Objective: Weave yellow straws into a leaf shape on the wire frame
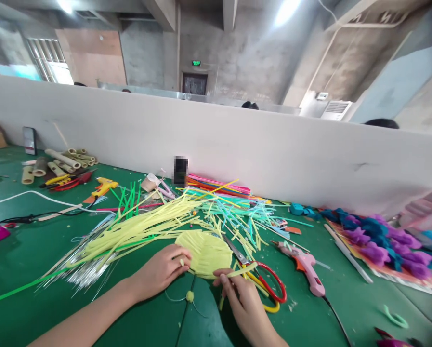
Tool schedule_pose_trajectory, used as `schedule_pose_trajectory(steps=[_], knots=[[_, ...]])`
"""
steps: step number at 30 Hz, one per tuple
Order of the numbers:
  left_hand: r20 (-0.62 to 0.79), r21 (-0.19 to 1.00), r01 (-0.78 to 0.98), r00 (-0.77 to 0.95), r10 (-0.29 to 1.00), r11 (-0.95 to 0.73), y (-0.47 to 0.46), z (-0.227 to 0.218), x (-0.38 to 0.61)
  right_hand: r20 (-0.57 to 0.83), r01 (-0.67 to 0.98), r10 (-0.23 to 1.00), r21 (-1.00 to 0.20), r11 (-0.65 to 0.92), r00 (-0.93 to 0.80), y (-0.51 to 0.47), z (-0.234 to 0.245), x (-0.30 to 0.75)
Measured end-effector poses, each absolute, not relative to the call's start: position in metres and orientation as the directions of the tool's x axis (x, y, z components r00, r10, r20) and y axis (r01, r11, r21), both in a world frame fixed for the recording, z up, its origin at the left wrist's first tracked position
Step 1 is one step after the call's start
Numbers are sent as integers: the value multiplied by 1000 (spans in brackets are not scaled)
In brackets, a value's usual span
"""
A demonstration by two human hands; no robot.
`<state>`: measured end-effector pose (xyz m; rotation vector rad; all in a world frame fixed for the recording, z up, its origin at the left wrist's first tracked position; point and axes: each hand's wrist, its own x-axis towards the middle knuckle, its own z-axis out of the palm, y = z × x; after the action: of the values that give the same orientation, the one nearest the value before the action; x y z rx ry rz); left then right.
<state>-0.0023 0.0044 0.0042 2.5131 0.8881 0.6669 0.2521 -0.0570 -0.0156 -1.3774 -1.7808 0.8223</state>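
Okay, yellow leaf-like piece [204, 253]: centre of the frame, ribbed face looks filled in; we'd call it mostly built.
Left hand [165, 267]: fingers curled nearly closed on its left edge.
Right hand [242, 294]: thumb and finger pinching a pale strip [243, 271], so our edging looks unfinished.
Scissors [271, 282]: just beside that hand, tight.
Open room: green counter [132, 330], bottom left; white divider [129, 127] limits the back.

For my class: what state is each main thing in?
Left hand: curled, touching the yellow oval
Right hand: closed on a yellow strip
Yellow oval: strips side by side
Scissors: lying down, partly covered
Pink glue gun: lying down
Yellow glue gun: lying down
Exit sign: lit
Ceiling light: lit
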Motion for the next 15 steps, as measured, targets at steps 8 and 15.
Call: schedule_pose_trajectory(steps=[8,15], knots=[[330,485,553,601,727,-678,0,-8,5,277,568,947,-759,318,-160,-54,-21,246],[373,407,572,607,702,-712,-9,-10,8,384,696,894,-578,427,-230,-62,-19,234]])
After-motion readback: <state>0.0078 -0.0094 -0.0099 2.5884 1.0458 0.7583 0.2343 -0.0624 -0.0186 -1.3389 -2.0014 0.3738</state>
